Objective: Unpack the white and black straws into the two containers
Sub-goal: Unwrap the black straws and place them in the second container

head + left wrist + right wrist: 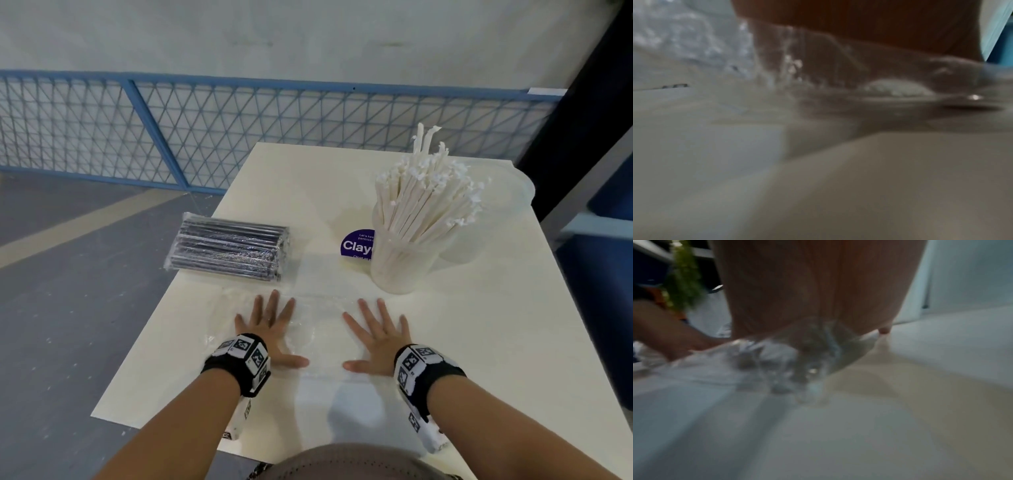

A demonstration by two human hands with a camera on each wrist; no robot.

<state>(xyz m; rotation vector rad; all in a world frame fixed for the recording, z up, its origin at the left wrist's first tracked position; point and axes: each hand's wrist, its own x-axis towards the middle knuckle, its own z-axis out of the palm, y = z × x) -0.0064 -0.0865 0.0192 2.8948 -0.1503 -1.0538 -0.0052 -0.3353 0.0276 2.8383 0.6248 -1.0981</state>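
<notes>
White straws [426, 202] stand bunched in a clear container [400, 267] at the table's right. A second clear container [460, 250] sits just behind it, mostly hidden. A sealed clear pack of black straws [229, 248] lies at the left edge. An empty clear plastic wrapper [318, 325] lies flat near me. My left hand [270, 325] and right hand [378, 332] press on it with fingers spread, palms down. The wrist views show blurred palms over the crinkled wrapper [777, 363].
The cream table [479, 342] holds a round purple sticker [358, 245] beside the straw container. A blue mesh fence [171, 130] runs behind the table. Grey floor lies to the left, close to the black straw pack's overhanging end.
</notes>
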